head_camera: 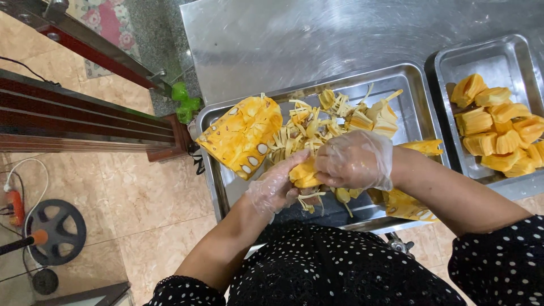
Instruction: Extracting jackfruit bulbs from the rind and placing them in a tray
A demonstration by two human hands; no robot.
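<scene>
Yellow jackfruit fills the steel tray (416,76) in front of you, and both hands in thin clear gloves meet over its near edge around a single fruit pod (304,174). Your left hand (276,187) comes in from seven o'clock, fingers curled under the pod and cupping it; your right hand (355,159) comes in from four o'clock, arched over the top with the fingers closed down on it, wrist bent and forearm low across the tray. Pale stringy fibres (309,199) hang below the grip. The work calls, by the look of it, for a steady hold beneath while the upper fingers peel the strings away without crushing the soft flesh. A large cut slab of jackfruit (241,136) lies at ten o'clock from the hands, loose strips and scraps (340,113) at twelve. Cleaned pods (498,130) sit in a second tray (504,54) at two o'clock.
</scene>
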